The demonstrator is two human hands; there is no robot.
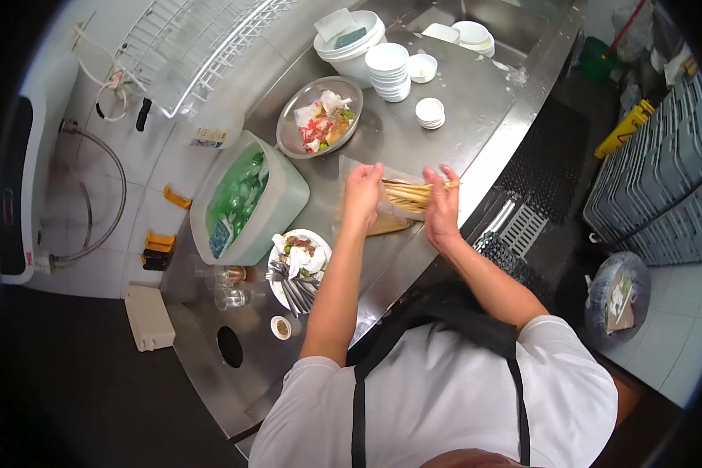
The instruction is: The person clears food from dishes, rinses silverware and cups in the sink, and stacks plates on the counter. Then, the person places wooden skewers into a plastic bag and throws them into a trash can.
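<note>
A bundle of pale wooden chopsticks [404,195] lies crosswise between my hands above the steel counter. My left hand [363,196] is closed round the left end of the bundle, thumb on top. At the other end my right hand [442,204] grips the chopsticks, and a few tips poke out past its fingers. Beneath them is a translucent plastic bag or tray [351,168], with more long tan pieces in its lower part; which of the two it is, I cannot tell.
A metal bowl of food scraps [287,129] and stacked white cups [388,69] stand beyond my hands. Left of them are a tub of green liquid [295,191] and a plate with scraps and forks [278,282]. Grey crates [655,171] stand on the right.
</note>
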